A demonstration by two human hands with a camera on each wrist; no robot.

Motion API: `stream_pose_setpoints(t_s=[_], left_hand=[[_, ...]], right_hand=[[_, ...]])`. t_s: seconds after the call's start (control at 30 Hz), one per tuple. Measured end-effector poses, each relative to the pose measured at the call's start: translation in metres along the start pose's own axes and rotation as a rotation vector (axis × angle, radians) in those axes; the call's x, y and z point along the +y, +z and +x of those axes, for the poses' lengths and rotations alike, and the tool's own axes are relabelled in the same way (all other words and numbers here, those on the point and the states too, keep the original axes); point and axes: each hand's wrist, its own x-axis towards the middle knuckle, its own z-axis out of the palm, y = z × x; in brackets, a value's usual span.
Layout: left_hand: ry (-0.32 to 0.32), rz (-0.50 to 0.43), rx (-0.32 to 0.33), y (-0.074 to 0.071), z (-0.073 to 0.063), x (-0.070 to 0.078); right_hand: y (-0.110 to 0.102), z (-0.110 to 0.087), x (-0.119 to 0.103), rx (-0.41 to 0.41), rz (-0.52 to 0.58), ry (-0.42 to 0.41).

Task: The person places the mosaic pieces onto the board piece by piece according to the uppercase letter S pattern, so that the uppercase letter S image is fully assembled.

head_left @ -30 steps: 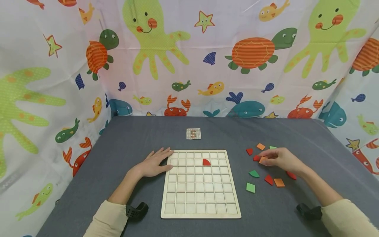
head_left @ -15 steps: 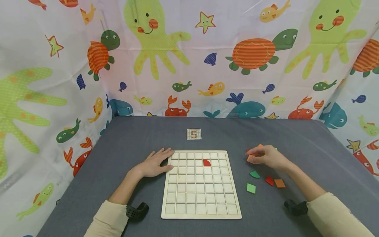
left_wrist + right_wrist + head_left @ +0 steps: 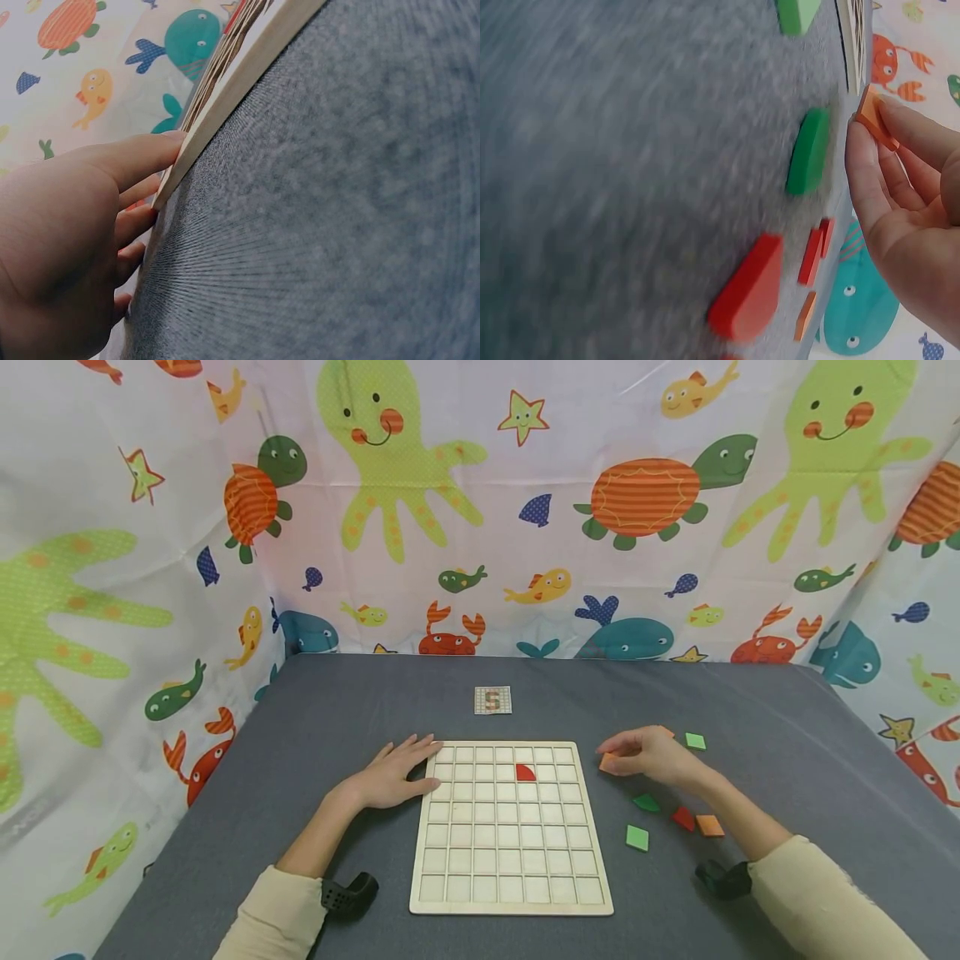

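A pale wooden grid board (image 3: 512, 906) lies flat on the grey cloth, with one red quarter-circle piece (image 3: 525, 772) in a cell of its second row. My left hand (image 3: 390, 774) rests on the board's upper left edge, fingers extended; the left wrist view shows the thumb (image 3: 154, 157) touching the side of the frame. Between thumb and fingers my right hand (image 3: 651, 755) pinches an orange square tile (image 3: 875, 118), held above the cloth just right of the board. A dark green curved piece (image 3: 646, 802) lies below that hand.
Right of the board lie a light green square (image 3: 637, 838), a red piece (image 3: 683, 818), an orange square (image 3: 709, 826) and another light green square (image 3: 695, 741). Behind the board is a small card (image 3: 492, 700) printed with a gridded figure. A patterned curtain (image 3: 465, 485) surrounds the table.
My right hand has moved left from among the loose pieces toward the board, carrying the orange square tile. My left hand has stayed on the board's edge.
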Motion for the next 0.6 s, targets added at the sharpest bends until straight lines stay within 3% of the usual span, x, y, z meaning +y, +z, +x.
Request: stream_pose_setpoints(t_s=[0.3,0.6], left_hand=[[-0.004,0.004,-0.008,0.0,0.001,0.001],[-0.006,0.001,-0.008,-0.002,-0.001,0.003]], right_hand=[[0.012,0.013,-0.012,-0.032,0.079,-0.024],[0.021,0.025,-0.018,-0.032,0.046,-0.019]])
